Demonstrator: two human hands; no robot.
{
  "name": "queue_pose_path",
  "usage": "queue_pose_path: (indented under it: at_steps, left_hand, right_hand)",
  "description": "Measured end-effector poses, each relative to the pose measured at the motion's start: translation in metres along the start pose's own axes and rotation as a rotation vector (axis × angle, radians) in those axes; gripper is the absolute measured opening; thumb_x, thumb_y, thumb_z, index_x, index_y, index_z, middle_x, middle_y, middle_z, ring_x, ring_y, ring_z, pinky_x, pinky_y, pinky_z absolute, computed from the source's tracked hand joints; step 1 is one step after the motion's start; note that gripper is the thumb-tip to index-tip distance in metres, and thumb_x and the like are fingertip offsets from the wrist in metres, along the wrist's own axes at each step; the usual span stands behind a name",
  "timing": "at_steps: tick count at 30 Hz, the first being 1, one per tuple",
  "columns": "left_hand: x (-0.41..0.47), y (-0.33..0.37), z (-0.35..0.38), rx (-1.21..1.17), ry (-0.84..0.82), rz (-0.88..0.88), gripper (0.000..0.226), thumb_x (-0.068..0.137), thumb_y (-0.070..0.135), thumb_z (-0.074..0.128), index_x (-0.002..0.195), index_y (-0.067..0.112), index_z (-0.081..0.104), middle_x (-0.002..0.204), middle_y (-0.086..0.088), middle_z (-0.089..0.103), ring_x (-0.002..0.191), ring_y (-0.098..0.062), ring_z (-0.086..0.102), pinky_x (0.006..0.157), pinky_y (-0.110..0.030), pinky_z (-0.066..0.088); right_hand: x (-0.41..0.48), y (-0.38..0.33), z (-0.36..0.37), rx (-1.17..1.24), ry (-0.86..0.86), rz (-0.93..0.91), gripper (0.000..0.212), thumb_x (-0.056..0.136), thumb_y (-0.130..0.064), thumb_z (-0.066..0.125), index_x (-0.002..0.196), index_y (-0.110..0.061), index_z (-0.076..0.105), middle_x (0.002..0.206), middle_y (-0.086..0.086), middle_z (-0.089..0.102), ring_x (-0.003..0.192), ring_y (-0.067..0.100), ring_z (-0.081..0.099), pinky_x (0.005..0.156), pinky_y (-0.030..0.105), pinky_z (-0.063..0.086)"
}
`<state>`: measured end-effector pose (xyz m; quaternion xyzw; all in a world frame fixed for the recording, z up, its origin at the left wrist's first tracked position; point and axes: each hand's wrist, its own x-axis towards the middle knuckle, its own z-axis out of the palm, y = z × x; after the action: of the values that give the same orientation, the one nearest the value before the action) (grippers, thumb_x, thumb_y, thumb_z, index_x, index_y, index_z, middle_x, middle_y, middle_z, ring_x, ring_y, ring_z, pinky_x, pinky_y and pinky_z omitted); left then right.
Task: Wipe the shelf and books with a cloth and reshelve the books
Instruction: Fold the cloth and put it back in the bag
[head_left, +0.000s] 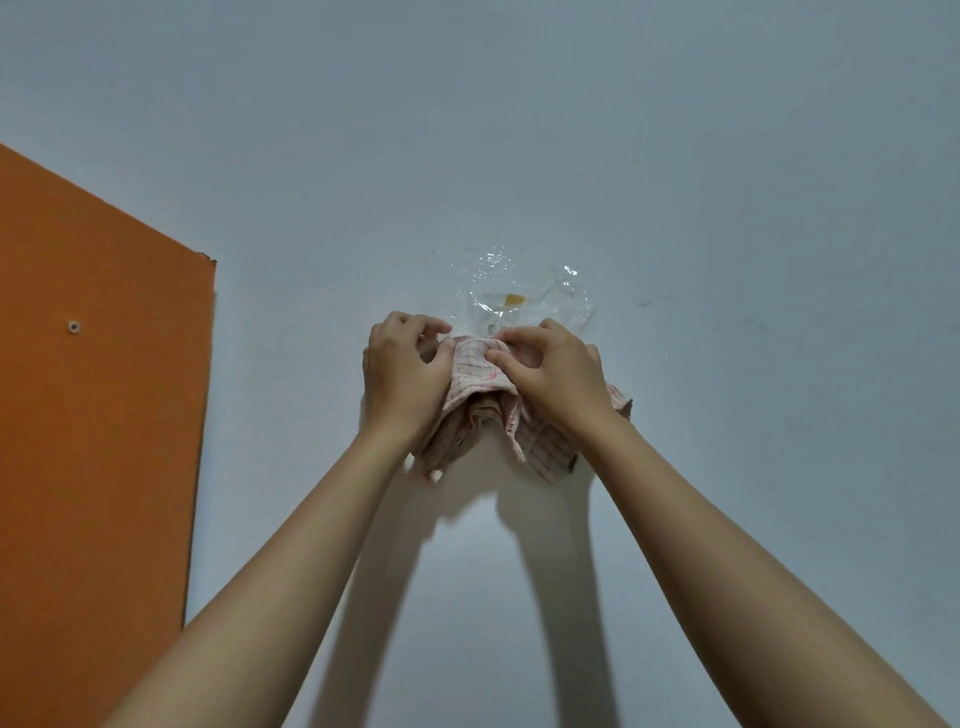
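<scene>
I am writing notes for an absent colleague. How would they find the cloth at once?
Look at the pale wall right of the orange panel. Near its middle the left hand and right hand grip the cloth. It is pale fabric with red checks, unlike the clear plastic patch just above.

One wide-angle, head-worn view faces a pale wall (675, 156) at arm's length; left grip (402, 374) and right grip (553, 374) meet mid-frame, an orange panel (93, 415) at left.

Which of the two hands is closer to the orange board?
The left hand, gripping the checked cloth; the right hand holds it too, but farther from the orange board.
</scene>
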<state>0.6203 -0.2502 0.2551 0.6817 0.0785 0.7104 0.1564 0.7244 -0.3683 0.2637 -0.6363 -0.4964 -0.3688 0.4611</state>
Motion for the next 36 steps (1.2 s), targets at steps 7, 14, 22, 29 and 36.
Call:
queue_pose_path:
  at_steps: [7,14,22,29,36]
  left_hand:
    - [-0.014,0.014,0.005,-0.181,-0.064,0.097,0.014,0.087,0.020,0.063,0.097,0.012,0.069,0.098,0.003,0.063,0.097,-0.013,0.057,0.075,-0.006,0.043]
    - [-0.025,-0.008,0.006,-0.179,-0.173,0.173,0.026,0.084,0.023,0.065,0.108,0.015,0.067,0.106,0.005,0.064,0.104,-0.012,0.059,0.091,-0.032,0.047]
    - [-0.034,-0.014,0.014,-0.228,-0.161,0.199,0.043,0.082,0.007,0.052,0.124,0.011,0.057,0.119,0.002,0.059,0.113,-0.010,0.054,0.099,-0.022,0.041]
    - [-0.050,-0.012,0.019,-0.395,-0.219,0.121,0.058,0.074,-0.001,0.047,0.129,0.017,0.049,0.121,0.013,0.051,0.120,-0.007,0.048,0.105,-0.020,0.037]
    - [-0.052,-0.020,0.012,-0.694,-0.412,-0.050,0.056,0.083,-0.002,0.048,0.136,0.014,0.043,0.136,-0.007,0.050,0.127,-0.015,0.048,0.109,-0.037,0.038]
  right_hand:
    - [0.000,0.000,0.005,-0.005,-0.024,-0.026,0.030,0.091,-0.044,0.054,0.111,-0.025,0.066,0.096,-0.007,0.046,0.094,0.012,0.054,0.086,0.032,0.026]
    - [-0.005,0.007,0.011,0.138,0.061,-0.108,0.022,0.089,-0.034,0.058,0.100,-0.021,0.071,0.096,-0.007,0.054,0.096,0.016,0.055,0.088,0.050,0.043]
    - [-0.003,0.009,0.011,0.051,0.030,-0.125,0.023,0.094,-0.031,0.055,0.110,-0.021,0.068,0.098,0.001,0.063,0.102,0.022,0.052,0.090,0.046,0.039]
    - [-0.017,0.007,0.015,0.079,0.009,-0.089,0.043,0.084,-0.049,0.049,0.119,-0.029,0.061,0.102,-0.008,0.053,0.106,0.013,0.048,0.088,0.032,0.027]
    - [-0.024,0.007,0.020,0.179,-0.002,-0.045,0.048,0.080,-0.041,0.054,0.126,-0.026,0.056,0.103,-0.003,0.052,0.107,0.020,0.052,0.098,0.045,0.040]
